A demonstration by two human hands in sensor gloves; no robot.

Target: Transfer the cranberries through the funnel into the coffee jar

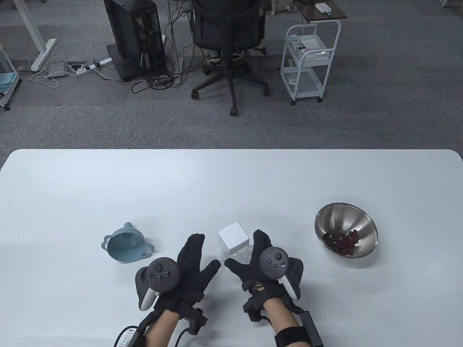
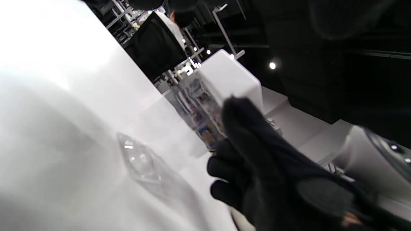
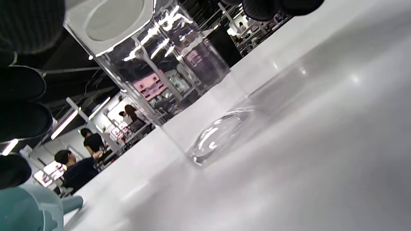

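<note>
Cranberries (image 1: 342, 241) lie in the steel bowl (image 1: 332, 217) at the bench's (image 1: 72, 188) right. Between both hands (fingers spread, holding nothing) stands the clear coffee jar (image 1: 237, 249), white lid (image 1: 233, 238) on; left hand (image 1: 188, 267), right hand (image 1: 267, 265). Left sits the blue funnel (image 1: 124, 247).

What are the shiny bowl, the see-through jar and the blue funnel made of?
The round silver bowl looks like polished metal, probably steel: it mirrors light. The square clear jar is glass or clear plastic; the room shows through its glinting walls, and its white lid looks like matte plastic. The pale blue funnel looks like smooth, dull plastic.
</note>
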